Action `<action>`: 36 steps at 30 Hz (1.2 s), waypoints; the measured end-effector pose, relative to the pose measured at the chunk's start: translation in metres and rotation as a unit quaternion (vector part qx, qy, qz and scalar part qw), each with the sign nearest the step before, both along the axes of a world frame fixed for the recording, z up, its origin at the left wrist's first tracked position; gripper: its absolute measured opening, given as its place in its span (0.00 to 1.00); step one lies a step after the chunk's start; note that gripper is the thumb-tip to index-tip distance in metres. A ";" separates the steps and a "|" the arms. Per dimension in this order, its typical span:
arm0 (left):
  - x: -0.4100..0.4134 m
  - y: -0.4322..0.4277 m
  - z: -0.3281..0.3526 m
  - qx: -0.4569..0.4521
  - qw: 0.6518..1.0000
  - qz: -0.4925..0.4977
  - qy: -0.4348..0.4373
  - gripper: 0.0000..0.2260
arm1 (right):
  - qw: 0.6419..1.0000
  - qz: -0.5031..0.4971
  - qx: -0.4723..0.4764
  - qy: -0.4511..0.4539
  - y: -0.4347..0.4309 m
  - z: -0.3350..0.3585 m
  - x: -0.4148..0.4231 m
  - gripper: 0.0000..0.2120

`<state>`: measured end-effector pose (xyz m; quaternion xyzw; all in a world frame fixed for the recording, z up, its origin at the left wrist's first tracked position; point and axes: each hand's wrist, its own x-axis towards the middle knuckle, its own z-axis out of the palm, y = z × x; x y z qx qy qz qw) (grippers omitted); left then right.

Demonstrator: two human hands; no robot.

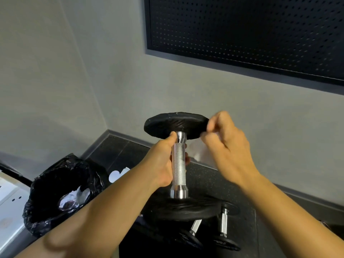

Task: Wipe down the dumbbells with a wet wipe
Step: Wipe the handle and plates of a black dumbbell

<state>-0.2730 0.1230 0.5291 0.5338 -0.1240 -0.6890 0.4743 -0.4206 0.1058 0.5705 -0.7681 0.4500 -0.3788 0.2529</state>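
Observation:
I hold a dumbbell (pixel 179 164) upright in mid-air, with black round heads and a knurled silver handle. My left hand (pixel 163 162) is wrapped around the handle from the left. My right hand (pixel 225 146) pinches a white wet wipe (pixel 202 155) at the right rim of the upper black head (pixel 173 125); the wipe hangs down below the fingers, blurred. The lower head (pixel 186 209) is just under the handle. Two more dumbbells (pixel 223 226) lie on the dark floor beneath it, partly hidden.
A bin with a black liner (pixel 61 194) holding crumpled white wipes stands at the left. A white pack (pixel 116 175) lies on the floor behind my left forearm. A grey wall corner and a black perforated panel (pixel 245 30) are ahead. A white unit (pixel 9 202) is at far left.

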 end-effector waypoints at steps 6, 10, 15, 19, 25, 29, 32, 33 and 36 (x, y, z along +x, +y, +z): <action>-0.001 -0.002 -0.004 -0.007 0.998 0.023 0.054 0.21 | 0.987 0.138 0.044 -0.073 0.003 -0.019 0.010 0.10; -0.002 0.000 -0.003 0.004 0.999 0.023 0.045 0.17 | 0.972 0.101 -0.197 0.083 -0.011 -0.040 0.007 0.09; 0.002 -0.001 0.001 0.022 0.998 0.017 0.059 0.25 | 0.965 0.253 0.069 0.001 0.010 -0.044 -0.008 0.12; 0.000 -0.001 0.002 0.023 0.999 0.025 0.028 0.26 | 0.932 0.309 0.191 0.018 0.019 -0.038 -0.011 0.11; -0.008 0.003 0.005 0.011 0.997 0.036 0.069 0.21 | 0.990 0.127 -0.050 0.044 -0.011 -0.036 0.008 0.12; -0.007 0.004 0.006 0.012 0.996 0.034 0.078 0.19 | 0.978 0.147 -0.116 0.090 -0.012 -0.037 0.009 0.12; -0.003 0.003 0.006 0.006 0.997 0.022 0.076 0.21 | 0.962 0.242 -0.004 0.127 0.002 -0.034 0.000 0.13; -0.002 0.003 0.005 0.011 0.998 0.021 0.064 0.24 | 0.953 0.270 0.044 0.133 0.007 -0.034 -0.003 0.13; -0.002 0.006 0.003 0.030 0.999 0.021 0.038 0.26 | 0.942 0.292 0.136 0.099 0.017 -0.034 -0.008 0.12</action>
